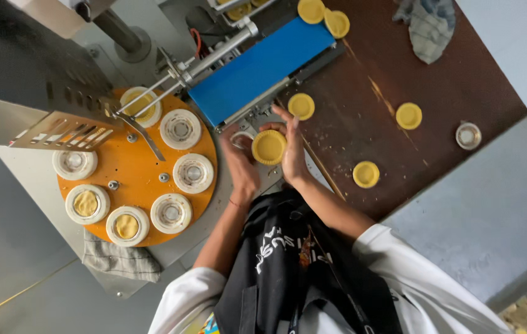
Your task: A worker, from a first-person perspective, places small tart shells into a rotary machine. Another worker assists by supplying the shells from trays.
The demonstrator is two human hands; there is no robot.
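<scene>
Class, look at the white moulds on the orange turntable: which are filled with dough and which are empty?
Three hold yellow dough; four moulds on the orange turntable look empty.

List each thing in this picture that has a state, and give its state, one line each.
Left hand: open, beside the tart shell.
Right hand: gripping the tart shell.
Tart shell: held up, unfilled.
Orange turntable: three moulds hold dough.
Blue conveyor belt: two shells at far end.

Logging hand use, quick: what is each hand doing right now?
Left hand: fingers partly curled beside the yellow tart shell; grip cannot be told.
Right hand: holding the yellow tart shell.
</scene>
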